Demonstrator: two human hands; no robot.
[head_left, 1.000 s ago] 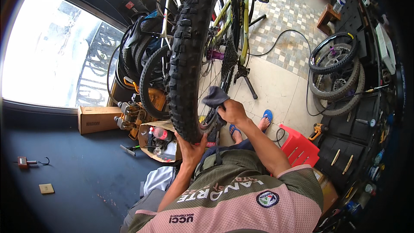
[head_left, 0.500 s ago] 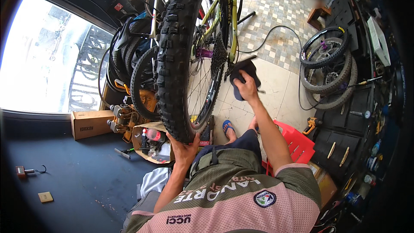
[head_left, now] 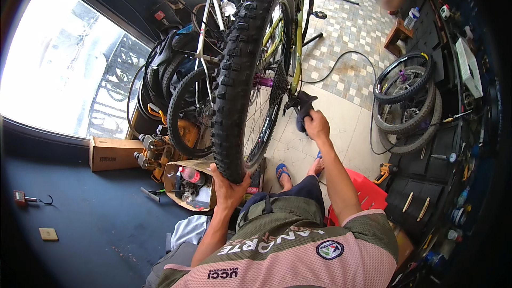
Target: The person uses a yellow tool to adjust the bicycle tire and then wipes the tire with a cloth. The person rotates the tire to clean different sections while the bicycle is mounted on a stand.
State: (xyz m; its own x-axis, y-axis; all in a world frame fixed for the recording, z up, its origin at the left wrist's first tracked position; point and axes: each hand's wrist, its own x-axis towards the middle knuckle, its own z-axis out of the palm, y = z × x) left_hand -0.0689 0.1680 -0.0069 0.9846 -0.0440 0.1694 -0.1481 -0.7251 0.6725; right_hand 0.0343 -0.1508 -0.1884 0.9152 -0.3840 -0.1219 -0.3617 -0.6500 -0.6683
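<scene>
A bicycle's knobby rear tyre (head_left: 230,90) stands upright in front of me. My left hand (head_left: 229,190) is closed round the bottom of the tyre, thumb and fingers on either side. My right hand (head_left: 318,126) grips a crumpled dark cloth (head_left: 305,111) to the right of the wheel. The cloth hangs close by the rear derailleur (head_left: 291,101); whether they touch I cannot tell. Inside the wheel are a purple hub (head_left: 263,81) and a dark cassette (head_left: 278,86). The yellow-green frame (head_left: 298,64) rises above them.
A red plastic chair (head_left: 362,192) stands beside my right leg. Several loose wheels (head_left: 404,88) lean at the right, near a yellow-black drill (head_left: 383,173). An open cardboard box (head_left: 172,182) with a bottle sits left of my left hand. A black cable (head_left: 344,58) crosses the floor.
The view has shifted, so the wheel appears farther right. My right hand has brought the cloth nearer the derailleur, and the cloth looks more bunched. My left hand stays on the tyre.
</scene>
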